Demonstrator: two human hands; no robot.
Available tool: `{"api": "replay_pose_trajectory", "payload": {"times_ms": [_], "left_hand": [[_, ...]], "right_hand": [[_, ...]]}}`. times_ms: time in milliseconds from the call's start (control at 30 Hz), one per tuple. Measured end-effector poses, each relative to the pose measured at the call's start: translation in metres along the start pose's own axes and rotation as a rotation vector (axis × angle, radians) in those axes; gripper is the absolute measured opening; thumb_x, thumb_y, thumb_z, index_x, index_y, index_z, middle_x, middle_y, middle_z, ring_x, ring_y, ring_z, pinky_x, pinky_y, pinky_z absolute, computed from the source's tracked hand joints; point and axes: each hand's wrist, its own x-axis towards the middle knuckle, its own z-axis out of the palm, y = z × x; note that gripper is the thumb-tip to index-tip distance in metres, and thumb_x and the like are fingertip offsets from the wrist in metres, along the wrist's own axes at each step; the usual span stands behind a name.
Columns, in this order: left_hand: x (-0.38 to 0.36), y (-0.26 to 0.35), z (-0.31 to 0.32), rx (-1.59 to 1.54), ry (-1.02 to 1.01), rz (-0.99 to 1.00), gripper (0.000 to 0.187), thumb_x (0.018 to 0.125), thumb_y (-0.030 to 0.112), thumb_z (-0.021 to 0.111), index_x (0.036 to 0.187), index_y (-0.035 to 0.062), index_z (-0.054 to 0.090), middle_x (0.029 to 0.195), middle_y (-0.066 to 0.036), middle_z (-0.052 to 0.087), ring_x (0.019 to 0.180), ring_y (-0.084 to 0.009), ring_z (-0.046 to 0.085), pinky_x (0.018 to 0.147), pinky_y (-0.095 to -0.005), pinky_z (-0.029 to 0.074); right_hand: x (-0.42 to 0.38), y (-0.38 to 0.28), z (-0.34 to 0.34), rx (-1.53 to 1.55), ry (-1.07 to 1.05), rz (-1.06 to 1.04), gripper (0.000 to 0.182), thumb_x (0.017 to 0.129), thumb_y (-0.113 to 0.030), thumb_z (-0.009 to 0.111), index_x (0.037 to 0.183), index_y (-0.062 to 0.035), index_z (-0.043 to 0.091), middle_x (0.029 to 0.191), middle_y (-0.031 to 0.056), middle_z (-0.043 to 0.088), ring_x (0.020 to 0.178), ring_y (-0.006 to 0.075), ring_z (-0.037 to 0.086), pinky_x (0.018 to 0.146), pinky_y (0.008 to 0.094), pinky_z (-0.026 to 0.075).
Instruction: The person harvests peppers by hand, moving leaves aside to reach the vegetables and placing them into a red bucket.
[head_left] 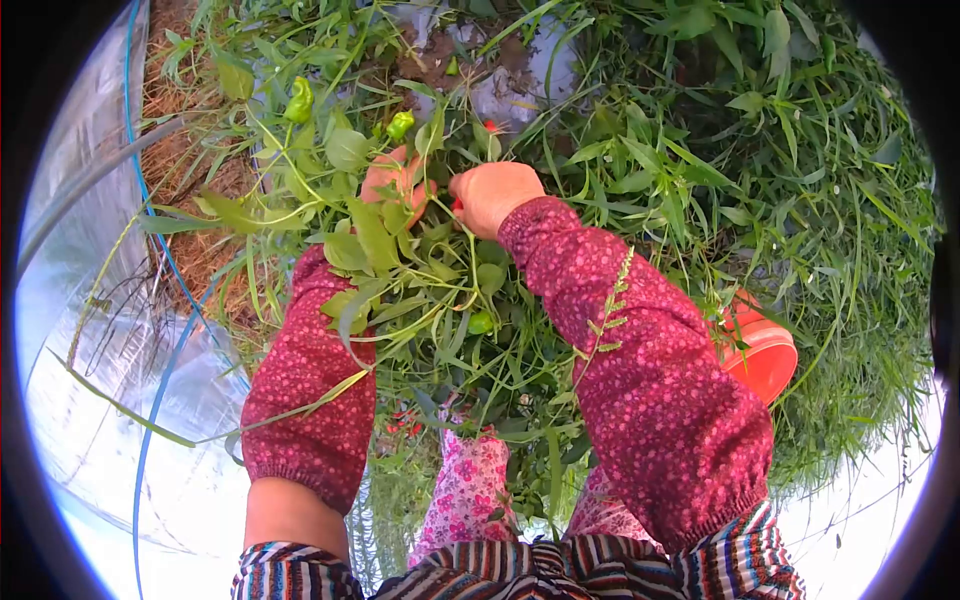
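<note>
Both of my hands reach in among the leaves of a pepper plant point(375, 240). My left hand point(397, 185) is partly covered by leaves, its fingers bent around a stem or leaf I cannot make out clearly. Just to the right, my right hand point(493, 197) is closed, with a bit of red showing at its fingertips; the rest of that item is hidden. A pale green pepper point(401, 125) hangs just above my left hand, and another green pepper point(299, 101) hangs further up and left. Lower down, a green pepper point(481, 322) shows between leaves.
An orange-red bucket point(765, 358) stands in the grass beyond my right forearm. Clear plastic sheeting point(90, 340) with a blue cord point(170, 365) lines the left side. Dense weeds point(700, 150) fill the right, and red fruits point(405, 423) lie low near my legs.
</note>
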Motion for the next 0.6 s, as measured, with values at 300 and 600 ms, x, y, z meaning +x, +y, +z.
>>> {"api": "replay_pose_trajectory", "payload": {"times_ms": [300, 600], "left_hand": [[-0.004, -0.007, -0.037, 1.15, 0.071, 0.357, 0.042, 0.09, 0.016, 0.055, 0.129, 0.0093, 0.043, 0.12, -0.006, 0.056, 0.1, -0.0227, 0.057, 0.081, -0.0379, 0.046], [0.003, 0.016, -0.067, 0.022, 0.082, -0.311, 0.059, 0.095, 0.04, 0.038, 0.141, 0.0071, 0.022, 0.133, -0.015, 0.041, 0.103, -0.0331, 0.057, 0.087, -0.0446, 0.051]], "right_hand": [[-0.04, 0.007, 0.033, 0.31, 0.527, -0.159, 0.021, 0.081, -0.026, 0.061, 0.097, -0.0129, 0.067, 0.081, 0.0128, 0.066, 0.072, 0.0304, 0.064, 0.065, 0.0404, 0.05], [-0.134, 0.01, 0.042, 1.623, 0.681, -0.11, 0.025, 0.087, -0.013, 0.06, 0.11, -0.0038, 0.062, 0.093, 0.006, 0.067, 0.079, 0.0114, 0.064, 0.068, 0.0237, 0.051]]}}
